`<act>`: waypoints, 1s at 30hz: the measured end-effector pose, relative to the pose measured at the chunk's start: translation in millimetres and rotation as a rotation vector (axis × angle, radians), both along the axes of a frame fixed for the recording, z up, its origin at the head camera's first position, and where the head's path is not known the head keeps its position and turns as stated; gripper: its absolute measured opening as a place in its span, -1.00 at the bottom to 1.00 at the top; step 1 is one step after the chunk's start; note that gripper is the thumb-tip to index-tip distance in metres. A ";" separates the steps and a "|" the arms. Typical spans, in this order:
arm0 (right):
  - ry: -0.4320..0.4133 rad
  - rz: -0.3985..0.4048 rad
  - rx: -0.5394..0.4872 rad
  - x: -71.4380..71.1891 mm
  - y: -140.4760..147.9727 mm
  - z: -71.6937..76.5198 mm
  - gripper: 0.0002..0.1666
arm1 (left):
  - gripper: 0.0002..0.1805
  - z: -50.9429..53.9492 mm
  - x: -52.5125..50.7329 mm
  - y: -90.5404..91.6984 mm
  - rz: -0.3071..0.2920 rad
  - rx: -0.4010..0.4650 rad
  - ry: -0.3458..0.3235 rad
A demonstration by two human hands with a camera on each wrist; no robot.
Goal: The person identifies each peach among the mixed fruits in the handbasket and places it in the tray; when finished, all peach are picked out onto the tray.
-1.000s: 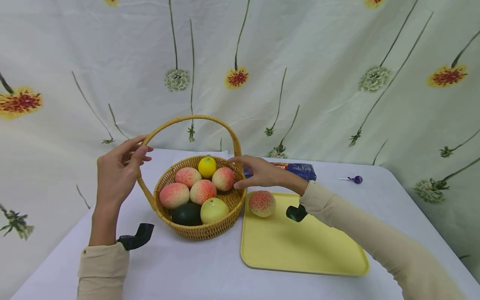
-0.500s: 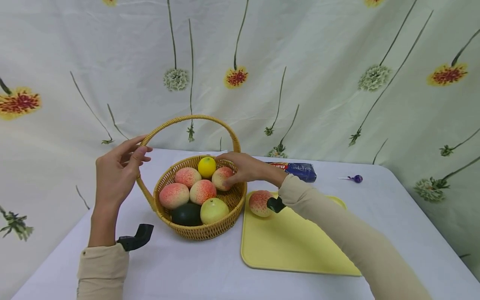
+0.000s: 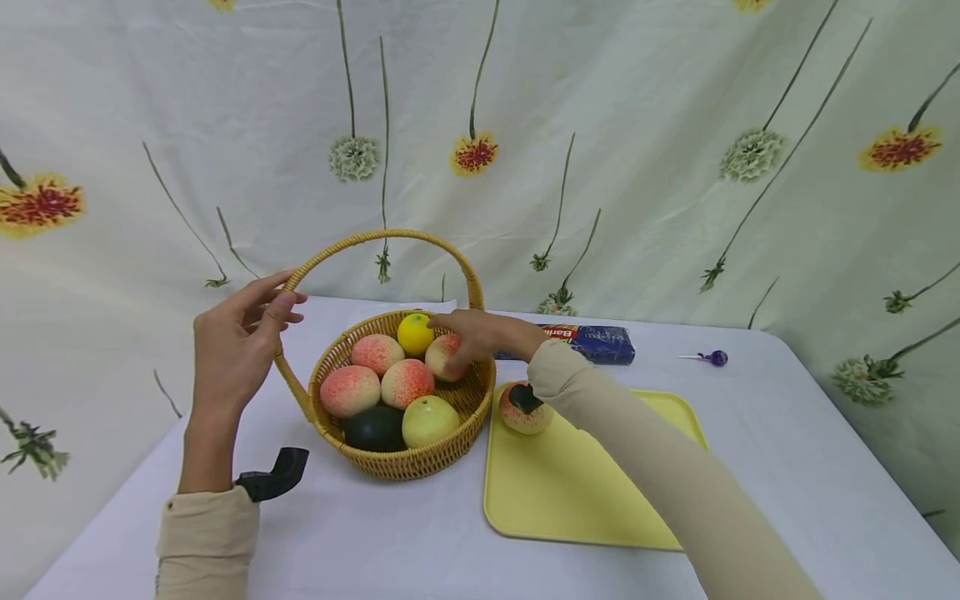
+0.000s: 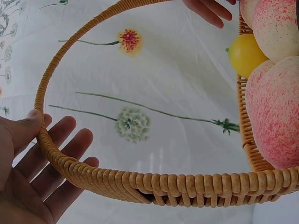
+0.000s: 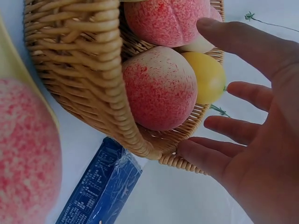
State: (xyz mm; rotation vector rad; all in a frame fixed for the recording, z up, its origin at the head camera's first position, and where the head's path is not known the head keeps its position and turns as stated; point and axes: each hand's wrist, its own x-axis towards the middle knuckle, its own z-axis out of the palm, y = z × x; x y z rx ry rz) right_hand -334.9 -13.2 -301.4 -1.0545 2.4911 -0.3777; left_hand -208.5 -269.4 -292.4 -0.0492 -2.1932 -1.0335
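My left hand (image 3: 238, 340) holds the left side of the wicker basket's arched handle (image 4: 44, 100), thumb on one side and fingers on the other. Inside the basket (image 3: 401, 468) lie several peaches (image 3: 407, 383), a yellow lemon (image 3: 414, 335), a dark green oval fruit (image 3: 374, 429) and a pale green round fruit (image 3: 430, 422). Over the basket's back right, my right hand (image 3: 476, 335) is spread above the rightmost peach (image 5: 161, 88), beside the lemon. In the right wrist view, its fingers are apart and relaxed, with nothing gripped between them.
Right of the basket lies a yellow tray (image 3: 570, 492) with one peach (image 3: 525, 423) at its back left corner, partly behind the wrist camera. A blue spaghetti pack (image 3: 603, 344) lies behind the tray, and a purple lollipop (image 3: 717, 357) farther right.
From the basket's right rim, my right hand has moved left over the rightmost peach and toward the lemon. My left hand has stayed on the handle.
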 end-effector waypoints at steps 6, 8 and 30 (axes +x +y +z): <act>-0.020 -0.032 0.043 -2.3 -5.5 0.6 -0.07 | -0.62 0.3 0.9 0.2 0.003 0.000 0.006; -0.014 -0.037 0.058 -3.0 -6.9 0.2 -0.06 | -0.62 0.3 1.1 0.4 0.002 0.000 0.005; 0.038 -0.052 0.102 -10.6 -17.8 -11.7 -0.26 | -0.62 0.8 1.2 1.0 -0.003 -0.005 0.009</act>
